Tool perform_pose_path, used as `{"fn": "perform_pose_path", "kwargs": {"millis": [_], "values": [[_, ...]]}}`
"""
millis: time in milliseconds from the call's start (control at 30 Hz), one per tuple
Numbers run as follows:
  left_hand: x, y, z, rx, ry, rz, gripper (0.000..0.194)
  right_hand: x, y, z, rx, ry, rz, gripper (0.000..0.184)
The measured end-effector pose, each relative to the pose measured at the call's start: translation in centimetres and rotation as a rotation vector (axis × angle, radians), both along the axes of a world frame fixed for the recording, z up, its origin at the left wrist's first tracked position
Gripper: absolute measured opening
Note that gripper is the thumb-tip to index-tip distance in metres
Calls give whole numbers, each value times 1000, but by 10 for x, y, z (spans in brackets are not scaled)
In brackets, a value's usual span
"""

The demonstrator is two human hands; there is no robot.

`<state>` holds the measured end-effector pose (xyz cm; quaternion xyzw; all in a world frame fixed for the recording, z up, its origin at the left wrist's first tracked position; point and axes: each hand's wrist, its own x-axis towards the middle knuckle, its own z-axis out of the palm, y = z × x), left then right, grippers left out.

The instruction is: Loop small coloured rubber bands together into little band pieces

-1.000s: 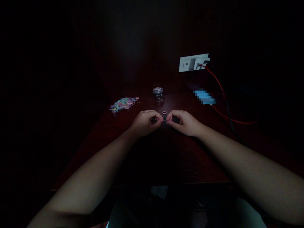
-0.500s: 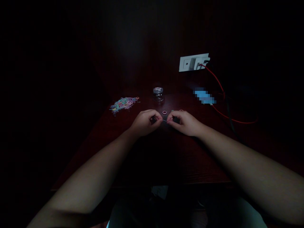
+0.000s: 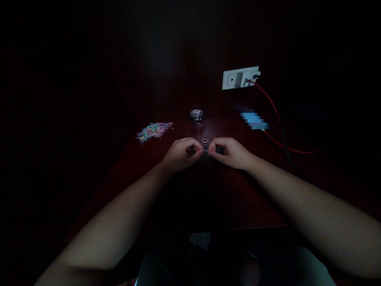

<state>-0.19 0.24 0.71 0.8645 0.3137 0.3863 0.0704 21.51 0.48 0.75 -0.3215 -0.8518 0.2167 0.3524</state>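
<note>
Between pinched fingertips, my left hand and my right hand hold a small pale hair elastic, drawn across the short gap between them. Just beyond the fingers a pink hair elastic lies as a ring on the dark red table. Farther left is a loose pile of many-coloured hair elastics. A clear jar with a lid stands behind the hands. The far side of the held elastic is too small to make out.
On the back wall, a white socket plate holds a plug with a red cable. The cable runs to a blurred blue phone-like thing at the right. A dark cord hangs nearby. The table's front edge is close to my lap.
Both hands keep their pinch on the elastic, which now shows slightly paler and thicker. My right hand has shifted slightly left, covering small rings seen behind it before. The view moved slightly.
</note>
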Motion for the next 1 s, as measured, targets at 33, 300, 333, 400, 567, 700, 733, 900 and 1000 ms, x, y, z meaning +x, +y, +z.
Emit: {"fn": "perform_pose_path", "kwargs": {"millis": [33,300,333,400,567,700,733,900,1000], "values": [[0,0,0,0,2,-2,5,0,0,0,0,0,1,8],[0,1,-1,8,-3,3,5,3,6,-5,-5,-8,16,10],[0,0,-1,3,-3,1,5,3,6,-5,0,-6,14,10],[0,0,0,-10,1,-7,5,3,7,-5,15,-5,18,10],[0,0,0,-19,4,-15,6,3,7,-3,72,-19,38,9],[0,0,-1,-32,6,-15,5,3,7,-4,78,-33,31,9],[0,0,-1,-35,9,-14,5,3,8,-4,79,-34,28,9],[0,0,-1,-54,23,-12,6,3,5,-2,81,-20,27,6],[1,0,-1,-65,28,-9,5,3,2,0,77,-11,41,5]]}}
